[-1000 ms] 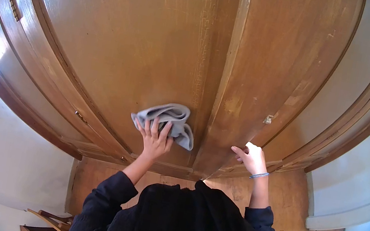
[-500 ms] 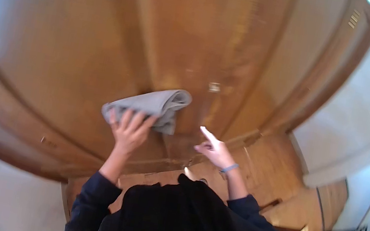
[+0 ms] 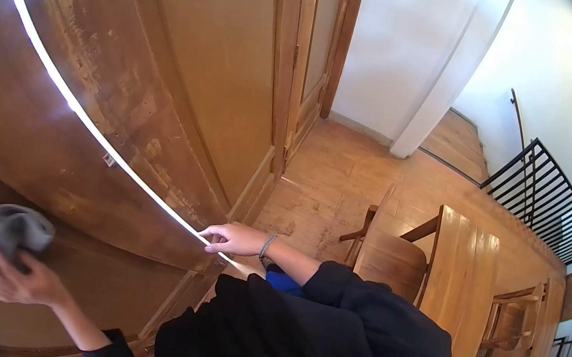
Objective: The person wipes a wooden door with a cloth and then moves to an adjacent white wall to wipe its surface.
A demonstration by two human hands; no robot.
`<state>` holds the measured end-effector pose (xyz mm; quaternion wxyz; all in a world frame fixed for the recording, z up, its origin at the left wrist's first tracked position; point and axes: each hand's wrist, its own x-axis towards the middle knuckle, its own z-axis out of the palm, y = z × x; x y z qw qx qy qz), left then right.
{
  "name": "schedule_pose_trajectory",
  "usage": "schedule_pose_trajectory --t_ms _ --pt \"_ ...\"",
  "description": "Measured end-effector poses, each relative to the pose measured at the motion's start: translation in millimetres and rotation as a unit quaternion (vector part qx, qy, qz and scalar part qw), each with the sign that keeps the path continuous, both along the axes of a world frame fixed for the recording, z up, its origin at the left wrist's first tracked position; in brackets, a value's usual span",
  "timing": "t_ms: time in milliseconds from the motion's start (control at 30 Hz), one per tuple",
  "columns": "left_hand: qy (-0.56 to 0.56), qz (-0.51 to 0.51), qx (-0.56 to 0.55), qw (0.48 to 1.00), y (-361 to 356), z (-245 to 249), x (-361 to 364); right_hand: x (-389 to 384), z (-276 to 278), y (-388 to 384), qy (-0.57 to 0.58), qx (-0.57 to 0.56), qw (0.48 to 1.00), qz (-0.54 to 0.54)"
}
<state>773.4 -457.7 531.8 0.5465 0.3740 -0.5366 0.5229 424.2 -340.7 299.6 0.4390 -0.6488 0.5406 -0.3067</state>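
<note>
A crumpled grey cloth point(image 3: 28, 229) is in my left hand point(image 3: 23, 281), whose fingers press it against the lower panel of the left wooden door point(image 3: 19, 131). My right hand point(image 3: 237, 239) is at the edge of the right wooden door point(image 3: 200, 56), fingers bent around the edge beside a bright gap point(image 3: 91, 133) between the two doors. A small metal fitting point(image 3: 109, 160) sits near the left door's edge. Both doors are brown, and scuffed patches run along the right one. The right fingertips are partly lost in the glare.
On my right stand a wooden table point(image 3: 462, 263) and a wooden chair point(image 3: 393, 262), with more chairs point(image 3: 514, 318) behind. A black railing point(image 3: 546, 201) guards an area near the white wall point(image 3: 400, 53). Wooden flooring point(image 3: 324, 178) stretches between doors and table.
The view has swung right. A bright gap now shows between the doors, and my right hand has moved from pointing freely to the door edge. The cloth is more bunched under my left hand.
</note>
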Motion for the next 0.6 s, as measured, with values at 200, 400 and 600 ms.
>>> schedule_pose_trajectory --t_ms 200,400,600 --pt "-0.138 -0.032 0.068 0.988 -14.7 -88.8 -1.7 -12.6 -15.1 15.9 0.014 0.032 0.999 -0.002" --pt "-0.106 0.003 0.032 0.994 3.0 84.8 -1.8 -1.1 -15.6 -0.9 -0.032 0.03 0.997 0.056" --pt "0.024 0.032 -0.119 0.992 -9.5 240.4 -1.3 47.0 166.4 -39.0 -0.131 -0.151 0.966 0.164"
